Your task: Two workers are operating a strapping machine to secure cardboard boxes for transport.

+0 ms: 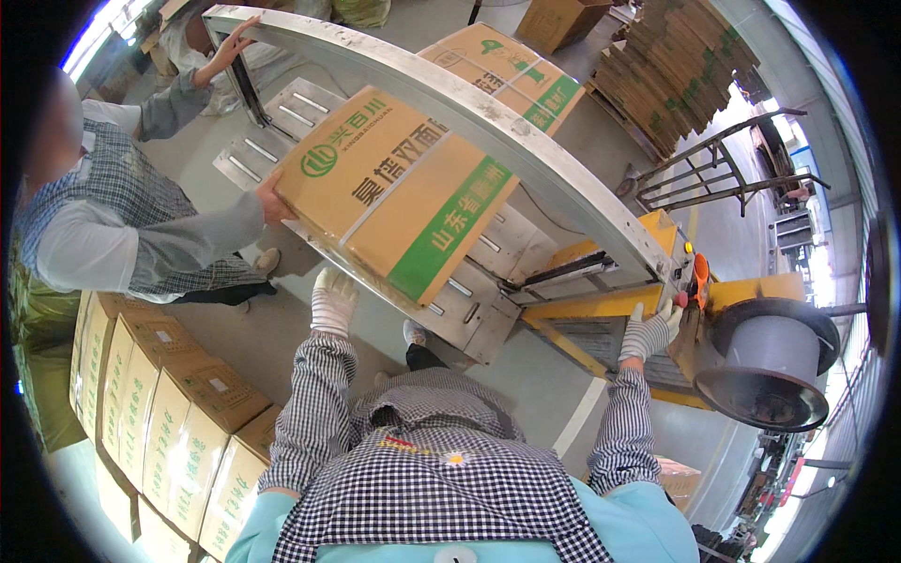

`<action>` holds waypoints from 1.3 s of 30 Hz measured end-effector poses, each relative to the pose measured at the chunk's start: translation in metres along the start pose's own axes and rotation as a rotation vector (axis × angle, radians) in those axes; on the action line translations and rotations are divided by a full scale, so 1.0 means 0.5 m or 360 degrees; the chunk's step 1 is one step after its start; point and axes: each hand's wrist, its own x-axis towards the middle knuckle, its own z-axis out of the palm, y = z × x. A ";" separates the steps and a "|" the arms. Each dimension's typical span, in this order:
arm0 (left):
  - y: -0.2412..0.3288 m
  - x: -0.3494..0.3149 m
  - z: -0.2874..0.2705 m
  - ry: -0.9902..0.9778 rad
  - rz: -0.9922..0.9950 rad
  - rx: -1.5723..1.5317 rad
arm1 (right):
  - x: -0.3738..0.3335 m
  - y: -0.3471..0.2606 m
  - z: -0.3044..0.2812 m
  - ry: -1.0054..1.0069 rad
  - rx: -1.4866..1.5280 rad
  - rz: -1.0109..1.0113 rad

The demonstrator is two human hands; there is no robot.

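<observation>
A brown cardboard carton [375, 188] with a green band lies tilted on the metal table [479, 324] of a strapping machine, under its pale arch [450, 80]. A white strap runs across the carton. My left hand [335, 298], in a striped white glove, has its fingers stretched out at the carton's near edge; whether they touch it I cannot tell. My right hand [652, 330], gloved likewise, reaches with extended fingers to the machine's control end, close to a red button [680, 298] and an orange-handled tool [700, 272].
At left a co-worker's hand [273, 199] rests on the carton, the other hand [232, 47] on the arch. Stacked cartons [192, 432] stand at lower left. A strap reel [770, 352] is at right. Beyond the arch are another carton [507, 75], flattened cardboard [662, 80] and a hand truck [718, 164].
</observation>
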 end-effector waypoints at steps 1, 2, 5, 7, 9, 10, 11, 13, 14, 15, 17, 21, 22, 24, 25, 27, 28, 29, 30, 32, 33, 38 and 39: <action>0.000 -0.012 -0.002 -0.0015 -0.0011 0.0006 | 0.001 0.000 -0.007 0.0003 0.0003 0.0005; -0.003 -0.010 -0.036 -0.0016 0.0002 0.0008 | 0.001 -0.008 -0.017 0.0035 0.0015 -0.0072; -0.017 -0.024 -0.173 -0.0071 -0.0059 -0.0054 | 0.007 -0.013 -0.028 0.0079 0.0141 -0.0102; -0.030 -0.071 -0.217 0.0013 -0.0233 -0.0079 | 0.012 0.013 -0.024 0.0095 0.0232 -0.0043; -0.037 -0.109 -0.299 0.0024 -0.0214 -0.0124 | 0.013 0.028 -0.008 0.0062 0.0459 0.0113; -0.041 -0.126 -0.334 0.0044 -0.0200 -0.0176 | 0.013 0.010 -0.025 0.0052 0.0296 0.0004; -0.046 -0.147 -0.338 0.0036 -0.0200 -0.0173 | 0.013 0.010 -0.034 0.0058 0.0297 0.0009; -0.057 -0.185 -0.337 0.0282 -0.0225 -0.0233 | 0.009 0.012 -0.048 0.0006 0.0067 0.0010; -0.057 -0.196 -0.341 0.0315 -0.0211 -0.0220 | 0.006 0.011 -0.051 0.0033 0.0029 -0.0023; -0.051 -0.173 -0.434 0.0001 -0.0250 -0.0847 | 0.008 -0.013 -0.048 0.0029 0.0095 -0.0045; -0.038 -0.157 -0.531 -0.0540 -0.0754 -0.2024 | 0.007 -0.033 -0.040 0.0097 0.0087 -0.0118; -0.036 -0.215 -0.272 0.0090 -0.0044 -0.0117 | 0.003 0.000 -0.050 0.0106 0.0099 -0.0042; -0.028 -0.214 -0.258 0.0065 0.0014 -0.0049 | 0.003 -0.006 -0.047 0.0117 0.0120 -0.0051; -0.019 -0.192 -0.208 0.0023 0.0078 0.0011 | -0.010 -0.006 -0.026 0.0193 0.0251 -0.0029; -0.013 -0.174 -0.173 0.0059 0.0139 0.0146 | -0.018 -0.014 -0.021 0.0210 0.0263 -0.0029; -0.004 -0.136 -0.094 0.0081 0.0203 0.0277 | -0.038 -0.030 -0.009 0.0455 0.0157 -0.0088; -0.005 -0.113 -0.045 -0.0017 0.0321 0.0448 | -0.036 -0.017 0.017 0.0457 0.0137 -0.0009; -0.002 -0.093 -0.005 -0.0101 0.0452 0.0620 | -0.031 -0.019 0.022 0.0472 0.0145 -0.0001; -0.006 -0.057 0.039 -0.0082 0.0579 0.0689 | -0.027 -0.025 0.028 0.0447 0.0125 0.0062; -0.010 0.040 0.095 -0.0291 0.0809 0.0888 | -0.014 -0.055 0.029 0.0440 0.0169 0.0101; -0.018 0.079 0.138 -0.0501 0.1004 0.1098 | -0.008 -0.056 0.031 0.0472 0.0178 0.0112; -0.162 0.085 0.468 -0.1063 0.1375 0.2969 | 0.002 -0.013 -0.017 0.0385 0.0134 0.0169; -0.167 0.087 0.510 -0.1249 0.1524 0.3310 | 0.012 -0.033 -0.039 0.0217 0.0177 0.0237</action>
